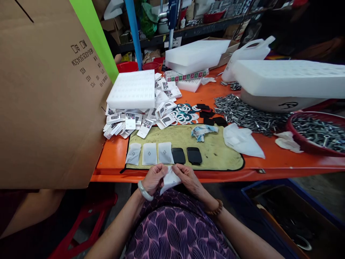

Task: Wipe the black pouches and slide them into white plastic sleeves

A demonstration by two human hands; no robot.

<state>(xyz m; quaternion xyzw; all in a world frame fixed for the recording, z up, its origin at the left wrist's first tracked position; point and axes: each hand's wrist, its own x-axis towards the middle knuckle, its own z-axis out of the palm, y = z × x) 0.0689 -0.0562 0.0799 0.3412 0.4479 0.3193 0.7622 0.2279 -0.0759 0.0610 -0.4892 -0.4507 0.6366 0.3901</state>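
Note:
Between both hands, just off the table's front edge, is a small white translucent plastic bag (170, 179) with a printed mark. My left hand (154, 178) pinches its upper left part, while my right hand (190, 180) pinches its upper right. Whether anything is inside this bag cannot be made out. Beyond my hands, on a yellow cloth (221, 153), lies a row of three white bags (149, 154), each with a triangle mark. To their right rest two flat black rounded-square pieces (194, 155), side by side.
A large cardboard box (48, 93) stands at left. Small white printed boxes (130, 121) lie heaped beneath a white foam block (132, 88). Ring-shaped stickers (184, 113), metal parts (248, 113) and a red basket (302, 138) spread rightward across the orange table (107, 158). A blue crate (250, 190) sits below right.

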